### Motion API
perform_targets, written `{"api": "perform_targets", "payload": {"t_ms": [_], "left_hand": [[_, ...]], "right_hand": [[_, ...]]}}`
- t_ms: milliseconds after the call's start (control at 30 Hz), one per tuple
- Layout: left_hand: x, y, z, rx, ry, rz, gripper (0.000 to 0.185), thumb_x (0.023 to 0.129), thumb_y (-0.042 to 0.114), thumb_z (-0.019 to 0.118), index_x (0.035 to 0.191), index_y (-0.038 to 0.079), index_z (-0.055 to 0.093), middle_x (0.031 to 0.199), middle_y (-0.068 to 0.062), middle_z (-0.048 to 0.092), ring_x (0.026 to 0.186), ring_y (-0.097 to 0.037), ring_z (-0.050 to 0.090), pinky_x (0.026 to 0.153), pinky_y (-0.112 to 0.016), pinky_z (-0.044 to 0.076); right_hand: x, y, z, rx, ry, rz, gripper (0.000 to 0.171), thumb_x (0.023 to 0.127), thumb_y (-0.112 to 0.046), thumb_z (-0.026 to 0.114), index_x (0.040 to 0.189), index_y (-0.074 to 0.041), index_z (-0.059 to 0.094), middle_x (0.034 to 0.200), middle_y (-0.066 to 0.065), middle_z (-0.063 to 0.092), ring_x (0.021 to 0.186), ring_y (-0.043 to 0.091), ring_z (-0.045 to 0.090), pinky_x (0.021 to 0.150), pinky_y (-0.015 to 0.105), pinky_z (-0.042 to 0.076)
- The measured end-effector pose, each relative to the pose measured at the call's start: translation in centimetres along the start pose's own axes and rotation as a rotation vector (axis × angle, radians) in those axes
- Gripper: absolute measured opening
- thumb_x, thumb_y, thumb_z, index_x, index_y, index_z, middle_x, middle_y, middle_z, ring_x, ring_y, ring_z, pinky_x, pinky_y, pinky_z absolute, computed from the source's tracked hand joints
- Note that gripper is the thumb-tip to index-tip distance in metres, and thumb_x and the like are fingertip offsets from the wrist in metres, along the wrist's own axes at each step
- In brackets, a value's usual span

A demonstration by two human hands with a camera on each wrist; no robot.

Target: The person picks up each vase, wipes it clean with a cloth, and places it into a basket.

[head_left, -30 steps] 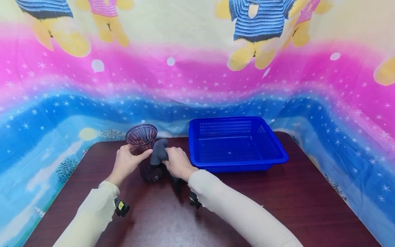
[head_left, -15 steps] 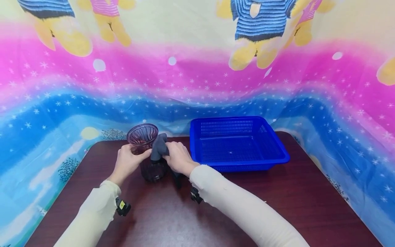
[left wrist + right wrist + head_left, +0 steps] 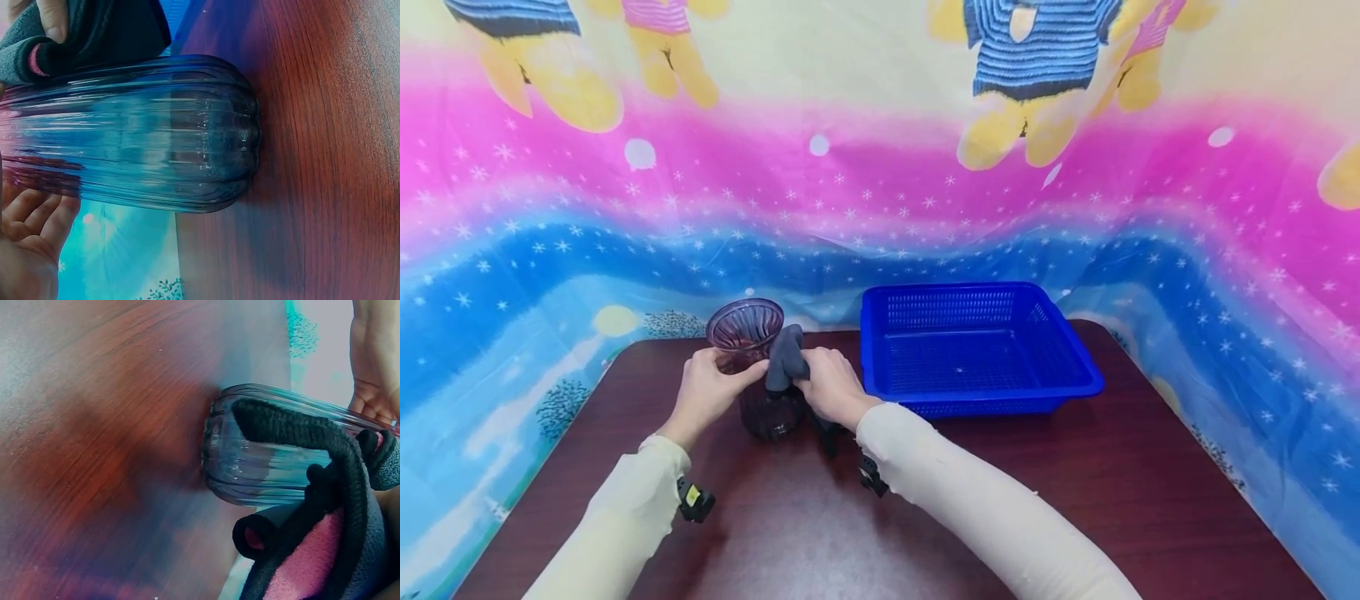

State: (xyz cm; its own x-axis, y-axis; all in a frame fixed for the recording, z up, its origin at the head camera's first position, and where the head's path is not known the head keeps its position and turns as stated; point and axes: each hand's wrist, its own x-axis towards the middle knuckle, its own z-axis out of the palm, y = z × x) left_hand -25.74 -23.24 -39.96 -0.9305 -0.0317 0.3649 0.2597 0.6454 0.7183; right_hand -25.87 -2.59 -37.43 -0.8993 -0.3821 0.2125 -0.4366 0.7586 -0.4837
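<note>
Overhead, a dark wooden table (image 3: 1075, 500) bears a vase (image 3: 752, 367) the left hand (image 3: 703, 396) grips, right hand (image 3: 827, 387) clutching a cloth (image 3: 785, 367).

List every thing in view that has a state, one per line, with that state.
Glass vase: upright on the table, mouth open, a cloth against its side.
Grey cloth: bunched, pressed to the vase's side.
Blue basket: upright on the table, nothing in it.
Left hand: holds the vase near its rim.
Right hand: grips the cloth.
Table: bears the vase and the basket.
</note>
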Motion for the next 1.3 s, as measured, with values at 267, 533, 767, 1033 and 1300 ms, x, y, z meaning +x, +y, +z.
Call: {"api": "perform_targets", "payload": {"t_ms": [267, 533, 767, 1033, 1300], "left_hand": [[0.0, 0.0, 0.0, 0.019, 0.005, 0.000, 0.043, 0.086, 0.048, 0.078, 0.105, 0.009, 0.077, 0.100, -0.011, 0.079, 0.099, -0.027, 0.074, 0.085, -0.041, 0.054], [0.0, 0.2, 0.0, 0.005, -0.002, -0.012, 0.043, 0.086, 0.047, 0.079, 0.105, 0.009, 0.077, 0.102, -0.012, 0.079, 0.102, -0.027, 0.074, 0.086, -0.041, 0.054], [0.0, 0.1, 0.0, -0.017, -0.012, -0.017, 0.045, 0.086, 0.047, 0.079, 0.109, 0.009, 0.076, 0.105, -0.012, 0.079, 0.105, -0.028, 0.074, 0.090, -0.045, 0.055], [0.0, 0.0, 0.1, -0.024, -0.003, -0.020, 0.044, 0.085, 0.047, 0.079, 0.108, 0.010, 0.076, 0.103, -0.011, 0.079, 0.103, -0.027, 0.075, 0.088, -0.042, 0.054], [-0.1, 0.1, 0.0, -0.018, 0.001, -0.013, 0.042, 0.086, 0.045, 0.079, 0.107, 0.009, 0.076, 0.103, -0.011, 0.079, 0.103, -0.027, 0.074, 0.088, -0.043, 0.054]], "right_hand": [[-0.2, 0.7, 1.0, -0.031, 0.001, -0.005, 0.009, 0.096, -0.021, 0.070, 0.091, -0.014, 0.071, 0.093, 0.004, 0.077, 0.092, 0.024, 0.073, 0.079, 0.038, 0.057], [-0.6, 1.3, 1.9, -0.045, -0.004, 0.002, 0.012, 0.093, -0.020, 0.072, 0.084, -0.015, 0.068, 0.089, 0.004, 0.076, 0.091, 0.026, 0.073, 0.075, 0.038, 0.057], [-1.1, 2.0, 2.7, -0.025, -0.046, 0.048, 0.013, 0.093, -0.019, 0.073, 0.082, -0.015, 0.067, 0.087, 0.004, 0.075, 0.088, 0.025, 0.073, 0.075, 0.038, 0.057], [-1.8, 3.2, 4.3, -0.076, -0.085, 0.054, 0.012, 0.091, -0.017, 0.074, 0.082, -0.016, 0.067, 0.092, 0.004, 0.076, 0.090, 0.025, 0.072, 0.079, 0.038, 0.058], [-2.2, 4.1, 5.3, -0.089, -0.100, 0.051, 0.013, 0.089, -0.018, 0.076, 0.081, -0.016, 0.067, 0.090, 0.004, 0.075, 0.089, 0.024, 0.072, 0.075, 0.036, 0.057]]}}
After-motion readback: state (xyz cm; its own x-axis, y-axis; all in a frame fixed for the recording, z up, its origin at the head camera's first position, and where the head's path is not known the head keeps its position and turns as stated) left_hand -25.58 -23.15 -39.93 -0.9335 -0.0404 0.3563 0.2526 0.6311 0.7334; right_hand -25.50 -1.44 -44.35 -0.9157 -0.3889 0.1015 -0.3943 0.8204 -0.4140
